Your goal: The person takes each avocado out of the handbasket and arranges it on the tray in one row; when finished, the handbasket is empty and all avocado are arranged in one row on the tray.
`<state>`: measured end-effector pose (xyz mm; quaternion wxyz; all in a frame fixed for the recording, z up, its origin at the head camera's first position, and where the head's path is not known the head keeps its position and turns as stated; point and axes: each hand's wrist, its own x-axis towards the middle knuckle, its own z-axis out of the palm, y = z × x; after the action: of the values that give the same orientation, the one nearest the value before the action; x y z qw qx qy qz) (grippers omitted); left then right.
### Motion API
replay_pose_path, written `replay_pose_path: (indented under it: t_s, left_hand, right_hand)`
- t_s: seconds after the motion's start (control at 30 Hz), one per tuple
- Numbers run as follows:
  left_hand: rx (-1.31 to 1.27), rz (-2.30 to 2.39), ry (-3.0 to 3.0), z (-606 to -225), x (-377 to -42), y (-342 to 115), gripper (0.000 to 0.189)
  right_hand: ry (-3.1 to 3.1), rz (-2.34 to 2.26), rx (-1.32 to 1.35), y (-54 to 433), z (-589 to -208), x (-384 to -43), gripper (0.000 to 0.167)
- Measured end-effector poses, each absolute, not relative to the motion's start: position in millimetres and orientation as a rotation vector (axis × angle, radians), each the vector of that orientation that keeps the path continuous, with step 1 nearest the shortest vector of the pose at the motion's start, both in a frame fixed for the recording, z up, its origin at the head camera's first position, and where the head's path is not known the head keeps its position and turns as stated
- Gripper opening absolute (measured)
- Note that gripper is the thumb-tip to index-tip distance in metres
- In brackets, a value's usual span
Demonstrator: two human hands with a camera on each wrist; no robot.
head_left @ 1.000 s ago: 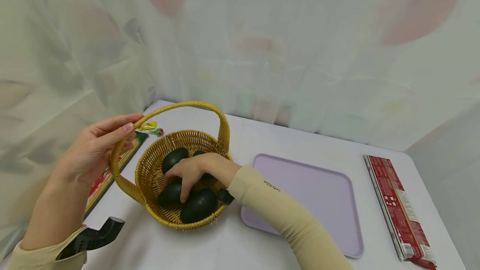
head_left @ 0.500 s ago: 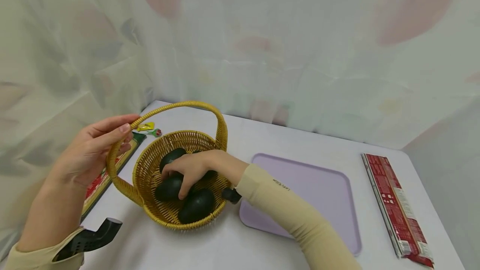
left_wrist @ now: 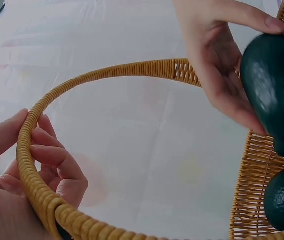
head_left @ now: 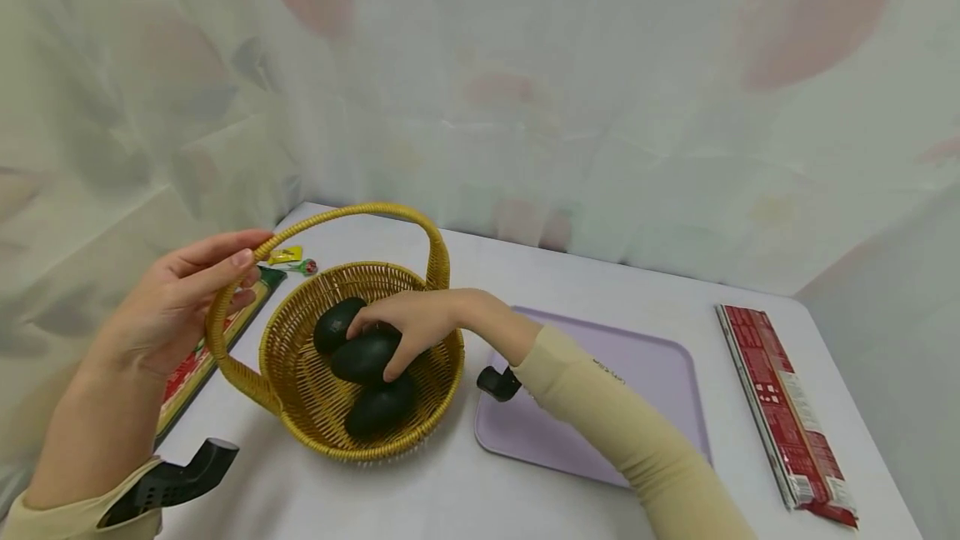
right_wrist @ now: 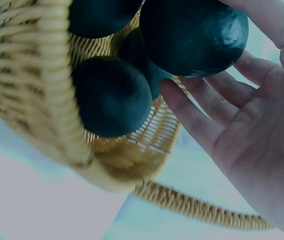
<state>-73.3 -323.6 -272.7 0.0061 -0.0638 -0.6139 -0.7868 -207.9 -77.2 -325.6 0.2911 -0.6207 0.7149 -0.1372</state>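
Observation:
A yellow wicker basket point(head_left: 281, 357) with dark green avocados in it stands left of centre in the head view. Around the left side of its arched handle point(head_left: 382, 209), my left hand point(head_left: 180, 298) curls its thumb and fingers. My right hand point(head_left: 423, 319) grips one avocado point(head_left: 364, 358) between thumb and fingers, raised over the others inside the basket. Beneath and beside it lie a front avocado point(head_left: 381, 408) and a back avocado point(head_left: 335, 325). In the left wrist view the gripped avocado point(left_wrist: 269, 85) shows its stem end pointing down. My right palm hides part of the basket's inside.
A lilac tray point(head_left: 540, 440) lies right of the basket, partly under my right forearm. Farther right is a long red package point(head_left: 783, 415). Behind my left hand lie another long package point(head_left: 187, 377), a small yellow packet point(head_left: 285, 255) and a small red-and-green item point(head_left: 307, 267).
My right hand has lifted the avocado from among the others and moved it slightly right. My left hand keeps its hold on the handle.

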Motion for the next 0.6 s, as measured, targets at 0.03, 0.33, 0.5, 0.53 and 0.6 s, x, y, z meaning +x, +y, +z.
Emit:
replay_pose_path:
  t_s: [0.03, 0.33, 0.5, 0.53, 0.6]
  left_hand:
    - [-0.200, -2.464, -1.920, -272.8, -73.5, -323.7, 0.031]
    - [-0.219, -2.482, -1.908, -273.2, -74.7, -324.5, 0.032]
    - [-0.244, -2.499, -1.900, -274.4, -74.2, -326.2, 0.033]
    - [-0.245, -2.502, -1.898, -274.6, -74.0, -326.7, 0.033]
    - [-0.236, -2.501, -1.896, -274.8, -73.5, -327.5, 0.033]
  right_hand:
    - [1.908, -0.383, -1.657, -73.0, -324.9, -208.8, 0.067]
    - [1.929, -0.599, -1.614, -28.6, -317.9, -213.1, 0.066]
    - [1.947, -0.742, -1.517, -2.1, -320.8, -215.1, 0.067]
    - [1.945, -0.779, -1.497, 3.0, -321.8, -215.6, 0.066]
    - [1.950, -0.845, -1.455, 12.6, -323.9, -216.5, 0.065]
